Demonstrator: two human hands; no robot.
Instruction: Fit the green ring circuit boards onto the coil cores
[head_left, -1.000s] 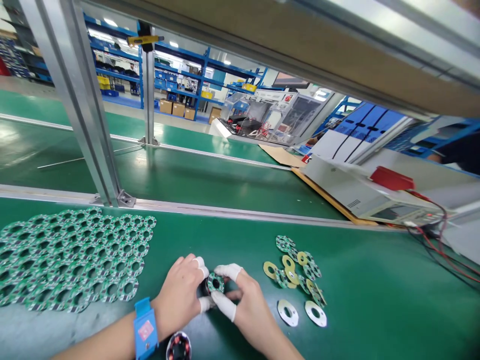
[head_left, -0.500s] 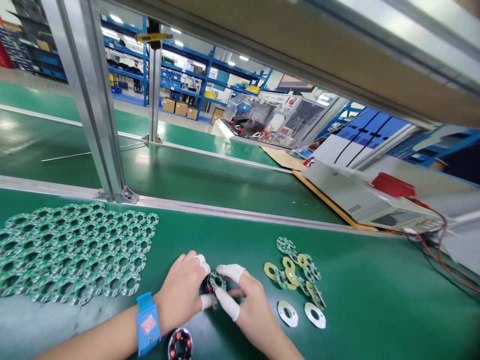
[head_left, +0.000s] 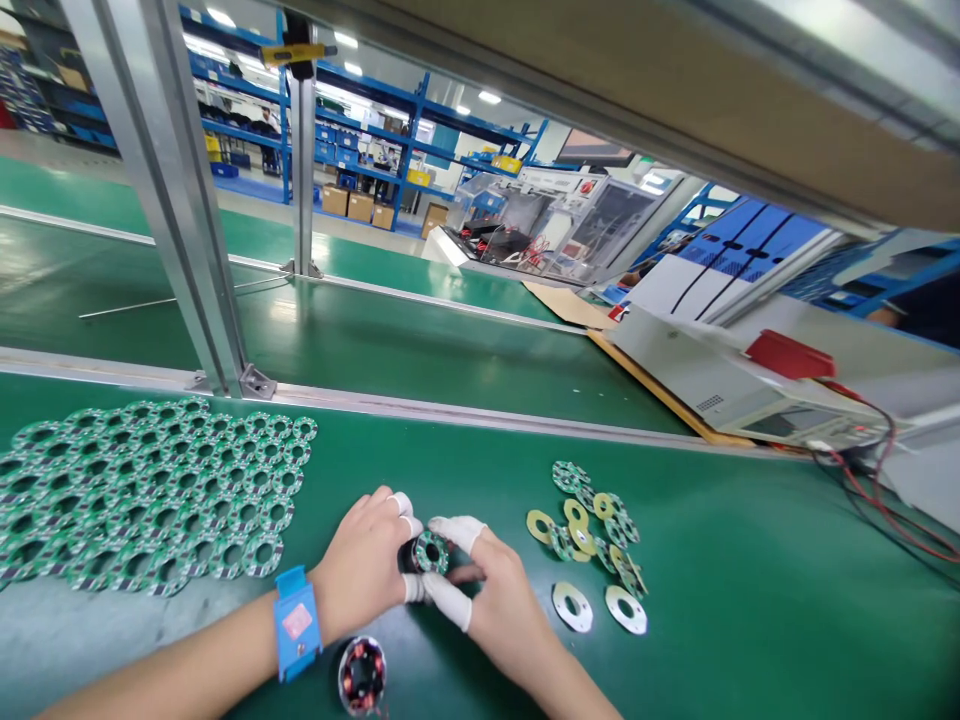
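Observation:
Between my two hands is a green ring-shaped circuit board (head_left: 431, 552), lying against a dark round part that looks like a motor stator and is mostly hidden by fingers. My left hand (head_left: 367, 555), wearing white finger cots and a blue wrist strap (head_left: 296, 625), grips the stator from the left. My right hand (head_left: 491, 580), also in finger cots, pinches the board's edge between thumb and index finger. Closer to me, a second stator with copper windings (head_left: 362, 676) rests on the green bench.
Rows of ring circuit boards (head_left: 150, 490) cover the bench at left. To the right lies a loose pile of ring boards (head_left: 592, 530), with two pale rings (head_left: 572, 607) in front. An aluminium post (head_left: 169, 200) rises behind; a grey instrument (head_left: 720, 375) with red cables stands at far right.
The ring board has tilted to face me more, and its round opening shows more fully. My hands stay close together around it. The view has shifted slightly.

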